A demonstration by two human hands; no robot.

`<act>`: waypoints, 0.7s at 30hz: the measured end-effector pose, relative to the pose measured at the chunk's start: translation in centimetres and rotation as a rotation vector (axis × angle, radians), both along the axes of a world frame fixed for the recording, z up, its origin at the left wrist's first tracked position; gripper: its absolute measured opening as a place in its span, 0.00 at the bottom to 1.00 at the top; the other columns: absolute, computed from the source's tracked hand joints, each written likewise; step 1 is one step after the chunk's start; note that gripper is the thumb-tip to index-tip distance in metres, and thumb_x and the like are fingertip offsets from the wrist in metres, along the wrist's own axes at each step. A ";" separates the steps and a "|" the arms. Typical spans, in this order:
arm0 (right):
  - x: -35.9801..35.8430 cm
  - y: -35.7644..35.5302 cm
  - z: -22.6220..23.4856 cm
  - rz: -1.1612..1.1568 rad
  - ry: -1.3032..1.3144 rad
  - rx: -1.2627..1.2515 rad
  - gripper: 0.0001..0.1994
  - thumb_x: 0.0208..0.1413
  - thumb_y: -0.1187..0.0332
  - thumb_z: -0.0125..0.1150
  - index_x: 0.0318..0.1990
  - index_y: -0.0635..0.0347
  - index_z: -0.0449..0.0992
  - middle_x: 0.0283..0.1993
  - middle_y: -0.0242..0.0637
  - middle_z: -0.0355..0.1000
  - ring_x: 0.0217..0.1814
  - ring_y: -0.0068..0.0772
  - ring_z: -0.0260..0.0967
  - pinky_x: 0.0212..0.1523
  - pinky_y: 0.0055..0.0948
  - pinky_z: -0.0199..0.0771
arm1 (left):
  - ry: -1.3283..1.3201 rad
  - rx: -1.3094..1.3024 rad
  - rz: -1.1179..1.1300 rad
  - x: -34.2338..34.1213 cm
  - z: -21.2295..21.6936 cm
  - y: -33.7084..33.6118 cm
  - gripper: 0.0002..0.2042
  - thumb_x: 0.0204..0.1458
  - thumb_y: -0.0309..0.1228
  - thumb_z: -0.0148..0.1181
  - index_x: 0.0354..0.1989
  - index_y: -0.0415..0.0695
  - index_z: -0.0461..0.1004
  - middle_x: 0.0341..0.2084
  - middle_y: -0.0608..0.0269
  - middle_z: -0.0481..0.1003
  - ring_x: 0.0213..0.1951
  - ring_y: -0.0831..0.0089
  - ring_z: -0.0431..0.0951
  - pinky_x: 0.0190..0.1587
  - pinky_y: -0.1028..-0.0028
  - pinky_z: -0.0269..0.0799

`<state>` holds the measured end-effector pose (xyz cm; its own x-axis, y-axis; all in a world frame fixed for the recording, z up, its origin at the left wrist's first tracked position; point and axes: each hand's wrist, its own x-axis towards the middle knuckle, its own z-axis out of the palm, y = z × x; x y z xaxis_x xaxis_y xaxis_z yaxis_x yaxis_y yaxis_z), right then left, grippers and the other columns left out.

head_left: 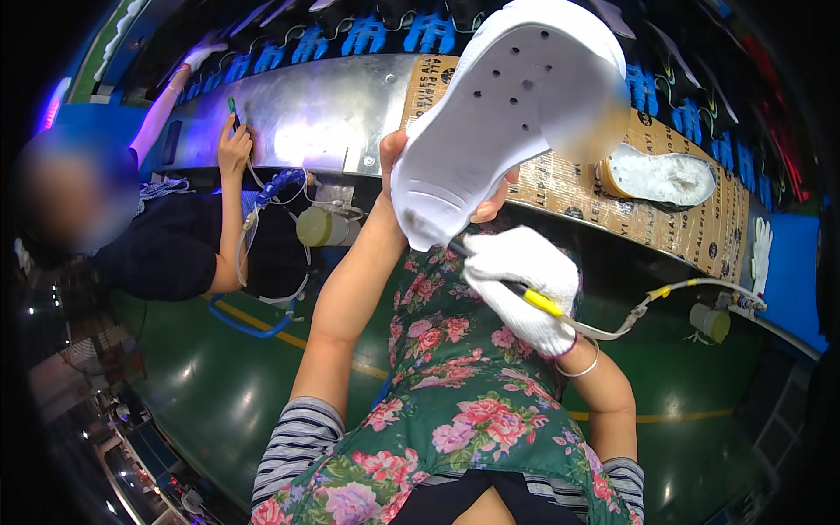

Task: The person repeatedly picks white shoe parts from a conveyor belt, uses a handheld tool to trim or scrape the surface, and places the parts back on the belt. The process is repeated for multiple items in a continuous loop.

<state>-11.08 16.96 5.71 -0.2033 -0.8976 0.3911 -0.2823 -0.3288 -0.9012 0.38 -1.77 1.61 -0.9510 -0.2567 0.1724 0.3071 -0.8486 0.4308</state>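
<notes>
Gripping white shoe (459, 153) in left hand (391, 166).
Grasping slim tool (542, 303) in gloved right hand (525, 269) just below, perhaps touching shoe.

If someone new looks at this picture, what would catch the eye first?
Probably the large white shoe part with small holes, held up at top centre in the bare left hand. Just below it, the white-gloved right hand grips a slim tool with a yellow section. Blue pieces line the top edge.

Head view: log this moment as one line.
left hand: holding white shoe | gloved right hand: holding yellow-black tool near heel | cardboard: on bench
</notes>
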 end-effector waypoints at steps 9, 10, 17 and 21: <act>-0.2 -0.5 -0.3 0.051 -0.025 0.078 0.08 0.50 0.79 0.75 0.38 0.59 0.86 0.42 0.42 0.85 0.43 0.35 0.82 0.46 0.33 0.82 | -0.005 0.121 0.021 0.2 -0.8 -0.5 0.59 0.44 0.77 0.58 0.71 0.34 0.57 0.52 0.38 0.70 0.37 0.55 0.74 0.32 0.62 0.66; -0.2 -0.1 -0.5 0.167 -0.138 0.124 0.08 0.50 0.80 0.75 0.38 0.61 0.86 0.42 0.42 0.85 0.45 0.35 0.82 0.47 0.33 0.82 | -0.054 0.171 0.016 0.7 -1.0 -0.1 0.58 0.46 0.76 0.58 0.73 0.36 0.56 0.54 0.38 0.70 0.39 0.53 0.74 0.33 0.61 0.68; -5.6 -3.3 1.2 -0.080 0.317 -0.127 0.08 0.51 0.75 0.73 0.40 0.56 0.86 0.42 0.40 0.85 0.40 0.40 0.82 0.43 0.34 0.81 | -0.262 0.278 0.245 2.2 -0.6 4.4 0.44 0.61 0.65 0.45 0.74 0.39 0.60 0.55 0.39 0.77 0.48 0.46 0.82 0.49 0.45 0.81; -8.2 -6.1 2.8 -0.276 0.531 -0.296 0.13 0.46 0.77 0.76 0.42 0.57 0.86 0.41 0.41 0.84 0.39 0.42 0.81 0.42 0.36 0.81 | -0.141 0.238 0.119 2.1 -1.9 5.7 0.45 0.60 0.65 0.49 0.74 0.37 0.59 0.58 0.37 0.74 0.49 0.45 0.81 0.49 0.48 0.81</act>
